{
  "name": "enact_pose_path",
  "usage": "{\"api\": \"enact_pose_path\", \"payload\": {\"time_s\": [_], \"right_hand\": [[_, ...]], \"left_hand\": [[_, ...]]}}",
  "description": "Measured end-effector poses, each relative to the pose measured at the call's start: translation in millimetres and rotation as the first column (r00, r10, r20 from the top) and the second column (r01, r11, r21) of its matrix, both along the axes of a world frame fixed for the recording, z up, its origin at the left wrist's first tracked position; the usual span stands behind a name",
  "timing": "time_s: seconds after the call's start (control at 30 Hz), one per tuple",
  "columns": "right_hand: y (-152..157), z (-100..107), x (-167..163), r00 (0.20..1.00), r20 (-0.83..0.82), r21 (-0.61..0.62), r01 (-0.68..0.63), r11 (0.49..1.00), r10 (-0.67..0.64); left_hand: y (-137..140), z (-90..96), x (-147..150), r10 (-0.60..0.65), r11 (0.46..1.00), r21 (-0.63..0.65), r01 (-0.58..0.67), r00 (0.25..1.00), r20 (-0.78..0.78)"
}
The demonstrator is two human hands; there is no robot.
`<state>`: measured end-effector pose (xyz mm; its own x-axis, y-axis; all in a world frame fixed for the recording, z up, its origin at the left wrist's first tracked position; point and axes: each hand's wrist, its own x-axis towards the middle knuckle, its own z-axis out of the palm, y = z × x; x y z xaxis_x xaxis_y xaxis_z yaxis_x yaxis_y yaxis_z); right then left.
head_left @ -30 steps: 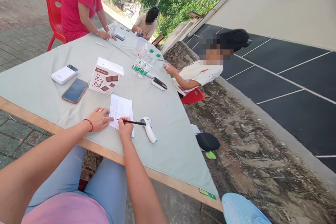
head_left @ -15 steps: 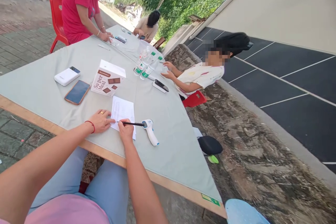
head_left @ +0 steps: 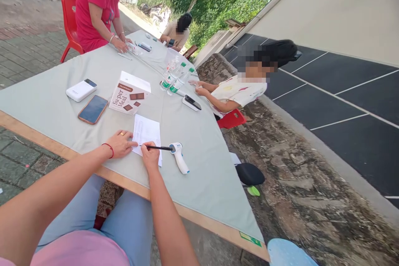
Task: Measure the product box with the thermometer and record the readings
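Note:
My right hand [head_left: 150, 156] is closed around a black pen [head_left: 160, 147], its tip on the left part of a white sheet of paper [head_left: 146, 131] with small print. My left hand [head_left: 121, 144] lies flat, fingers stretched out, its fingertips at the paper's left edge. A ring and a red wrist cord show on that arm. Just right of the paper lies a white and blue forehead thermometer [head_left: 180, 158], close to the pen's far end. Beyond the paper stands a white and brown box [head_left: 127, 95] marked "Su-per Meal".
A phone [head_left: 93, 109] and a white power bank [head_left: 81, 90] lie left of the box. Water bottles [head_left: 176, 81] and a dark device on a white base [head_left: 191, 103] are on the cloth-covered table [head_left: 199, 183]. Several people sit around it.
My hands and the pen stay almost in place. The person on the right has drawn their hands closer together and lower. The person in red has shifted their hands slightly.

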<state>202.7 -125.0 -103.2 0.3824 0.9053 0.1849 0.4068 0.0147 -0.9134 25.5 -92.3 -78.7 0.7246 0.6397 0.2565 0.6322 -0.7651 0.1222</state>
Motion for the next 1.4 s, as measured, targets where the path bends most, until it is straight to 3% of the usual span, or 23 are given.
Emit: {"api": "enact_pose_path", "payload": {"time_s": [1.4], "right_hand": [[-1.0, -1.1, 1.5, 0.998, 0.047, -0.010, 0.048, 0.999, -0.048]], "left_hand": [[-1.6, 3.1, 0.1, 0.001, 1.000, -0.023, -0.001, 1.000, -0.006]]}}
